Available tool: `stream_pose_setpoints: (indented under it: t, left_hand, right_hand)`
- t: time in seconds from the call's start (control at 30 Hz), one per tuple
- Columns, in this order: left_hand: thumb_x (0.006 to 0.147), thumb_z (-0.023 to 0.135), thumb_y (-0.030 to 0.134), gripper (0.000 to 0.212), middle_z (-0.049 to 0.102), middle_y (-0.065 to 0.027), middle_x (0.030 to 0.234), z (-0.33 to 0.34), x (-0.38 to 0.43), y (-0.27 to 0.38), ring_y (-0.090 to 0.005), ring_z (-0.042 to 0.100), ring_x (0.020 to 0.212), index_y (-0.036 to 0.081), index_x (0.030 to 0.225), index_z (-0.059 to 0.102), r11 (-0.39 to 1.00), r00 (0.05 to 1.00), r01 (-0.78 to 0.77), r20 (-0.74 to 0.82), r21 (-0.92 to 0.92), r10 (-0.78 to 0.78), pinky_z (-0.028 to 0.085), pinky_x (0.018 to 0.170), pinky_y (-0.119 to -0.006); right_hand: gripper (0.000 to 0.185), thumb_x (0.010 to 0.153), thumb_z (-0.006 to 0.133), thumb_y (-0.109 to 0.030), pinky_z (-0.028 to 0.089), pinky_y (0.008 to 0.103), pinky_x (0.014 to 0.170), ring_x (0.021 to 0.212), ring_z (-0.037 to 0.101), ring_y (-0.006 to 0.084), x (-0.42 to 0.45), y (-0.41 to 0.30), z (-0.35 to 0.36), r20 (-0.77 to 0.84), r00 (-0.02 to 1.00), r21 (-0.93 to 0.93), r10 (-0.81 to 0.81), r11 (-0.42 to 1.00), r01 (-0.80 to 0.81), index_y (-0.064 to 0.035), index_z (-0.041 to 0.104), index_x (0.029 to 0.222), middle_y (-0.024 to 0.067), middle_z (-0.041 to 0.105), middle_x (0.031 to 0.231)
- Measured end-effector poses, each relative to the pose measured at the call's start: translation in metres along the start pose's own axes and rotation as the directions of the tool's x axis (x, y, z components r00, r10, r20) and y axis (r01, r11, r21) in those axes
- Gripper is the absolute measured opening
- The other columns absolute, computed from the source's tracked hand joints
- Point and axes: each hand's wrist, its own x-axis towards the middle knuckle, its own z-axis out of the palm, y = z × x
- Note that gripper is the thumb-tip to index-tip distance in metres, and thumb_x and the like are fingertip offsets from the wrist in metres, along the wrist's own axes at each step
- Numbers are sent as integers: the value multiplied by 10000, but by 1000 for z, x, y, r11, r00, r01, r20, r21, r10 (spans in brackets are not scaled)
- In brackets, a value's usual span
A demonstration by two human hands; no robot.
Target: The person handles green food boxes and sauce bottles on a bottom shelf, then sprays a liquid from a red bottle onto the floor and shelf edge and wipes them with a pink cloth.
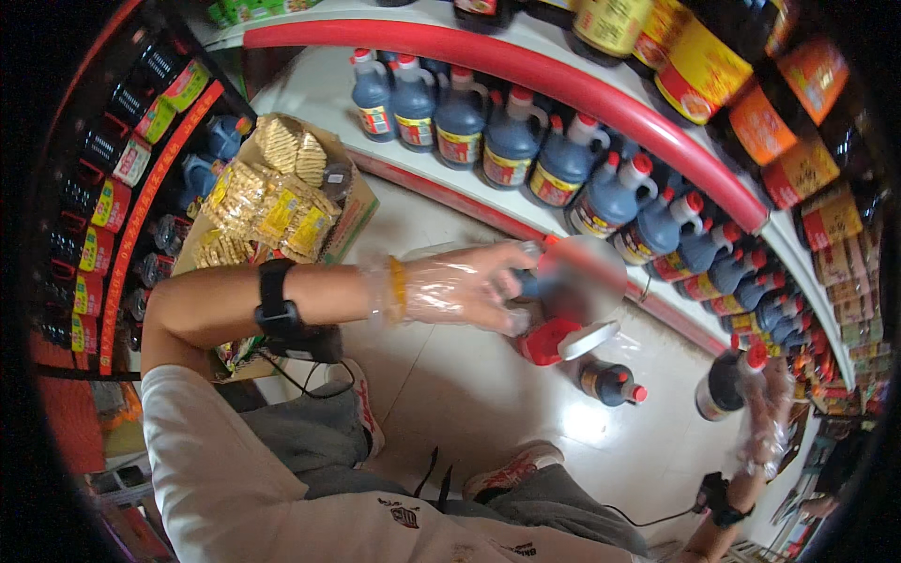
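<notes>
My left hand (461,288), in a clear plastic glove, reaches across the middle with its fingers curled at a partly blurred bottle (528,281); whether it grips it I cannot tell. Right beside the fingers are a red container (552,343) and a white piece (590,340). On the right, my gloved right hand (771,397) holds a dark jug with a red cap (719,386) near its neck. Between the hands, another dark red-capped bottle (605,382) is over the tiled floor.
Blue-grey jugs (507,151) line the low shelf, under an upper shelf with a red edge (493,53). A cardboard box (355,211) of packaged snacks stands at the left, beside a rack with a red strip (151,204). My shoes (517,468) are on the floor.
</notes>
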Motion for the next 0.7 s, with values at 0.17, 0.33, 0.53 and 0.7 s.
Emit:
stream_pose_setpoints:
  t: [0.17,0.33,0.53,0.7]
  left_hand:
    - [645,765,291,1001,211,-222,1346,-10,13,37,-318,275,1228,69,1354,95,896,893,-440,81,-55,443,282,992,-410]
    - [602,790,256,1067,148,-232,1383,-39,-4,52,-305,184,1293,6,1352,74,587,598,-765,-45,263,800,178,1057,-370]
    - [592,781,251,832,434,-199,1181,-129,-75,4,-303,440,1110,1,1232,313,671,560,-682,-382,291,735,347,955,-355]
    - [630,769,166,613,531,-96,1099,-184,-127,-15,-158,480,1035,18,1132,449,894,677,-370,-586,252,446,367,929,-323]
  right_hand:
    - [408,860,510,-166,369,364,895,1074,474,238,-30,-172,40,106,951,-208,-292,928,308,7,420,1219,147,473,1201]
    - [345,834,535,-117,406,348,845,1013,498,219,-27,-251,112,387,716,-526,-580,499,689,4,469,1151,130,500,1130]
    - [358,781,585,5,425,319,887,1054,490,199,-7,-276,291,533,771,398,-348,908,134,-25,500,1128,108,490,1159]
    - [189,738,637,-17,400,308,798,916,491,211,10,-300,400,583,445,454,-679,727,515,10,580,916,95,510,952]
